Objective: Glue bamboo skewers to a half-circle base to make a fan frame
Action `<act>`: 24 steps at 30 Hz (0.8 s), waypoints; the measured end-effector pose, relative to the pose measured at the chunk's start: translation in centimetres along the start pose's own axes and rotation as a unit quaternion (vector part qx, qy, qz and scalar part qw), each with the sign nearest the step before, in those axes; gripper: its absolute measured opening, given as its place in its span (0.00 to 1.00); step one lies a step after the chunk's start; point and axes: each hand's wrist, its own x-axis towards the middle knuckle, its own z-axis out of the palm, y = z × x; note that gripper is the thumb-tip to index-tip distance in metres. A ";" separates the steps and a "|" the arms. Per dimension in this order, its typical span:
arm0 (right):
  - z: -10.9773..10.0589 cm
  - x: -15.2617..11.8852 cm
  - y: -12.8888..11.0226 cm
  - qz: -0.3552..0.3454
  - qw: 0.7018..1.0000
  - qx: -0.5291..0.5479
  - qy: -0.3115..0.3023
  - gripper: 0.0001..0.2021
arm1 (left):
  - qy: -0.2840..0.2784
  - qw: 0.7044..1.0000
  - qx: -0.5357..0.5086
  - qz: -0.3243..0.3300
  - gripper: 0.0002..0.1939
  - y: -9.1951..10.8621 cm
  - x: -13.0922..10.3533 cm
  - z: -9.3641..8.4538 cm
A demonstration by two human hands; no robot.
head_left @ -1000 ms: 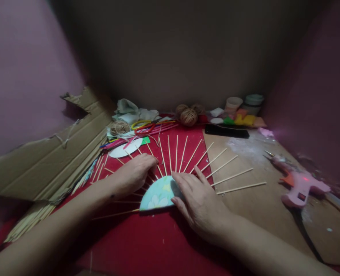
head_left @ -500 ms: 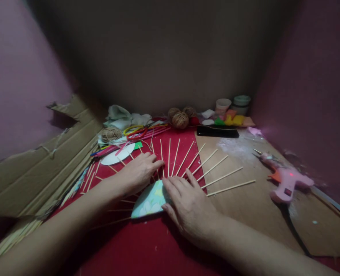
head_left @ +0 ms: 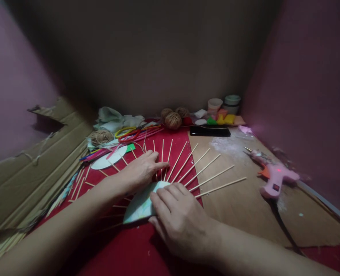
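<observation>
A light blue, patterned half-round piece [head_left: 141, 205] lies on the red surface, with several thin wooden sticks [head_left: 207, 167] fanning out from its curved edge. My right hand [head_left: 177, 218] grips the right part of this piece, fingers on top and thumb at its straight front edge. Over the sticks at the upper left is my left hand [head_left: 144, 166], its index finger stretched to the right across a few of them and the other fingers curled. Whether those curled fingers pinch a stick is hidden.
A pink glue gun [head_left: 276, 178] rests on the brown board [head_left: 245, 207] at the right. Behind are a black phone [head_left: 210, 131], twine balls [head_left: 173, 120], scissors [head_left: 126, 134] and cups [head_left: 215, 104]. Cardboard [head_left: 23, 168] leans at the left.
The view has shifted slightly, moving the background left. My right hand has moved left and wraps further over the patterned piece. My left index finger reaches further right across the sticks.
</observation>
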 end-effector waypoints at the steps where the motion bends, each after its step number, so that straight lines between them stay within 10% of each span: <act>1: 0.0 0.0 -0.1 -0.009 1.000 0.005 -0.002 0.18 | 0.004 1.000 -0.005 0.003 0.19 0.0 0.1 0.0; 24: 0.4 -0.2 0.0 -0.034 0.999 0.003 0.004 0.14 | 0.021 0.987 -0.074 0.141 0.17 3.3 2.3 -1.2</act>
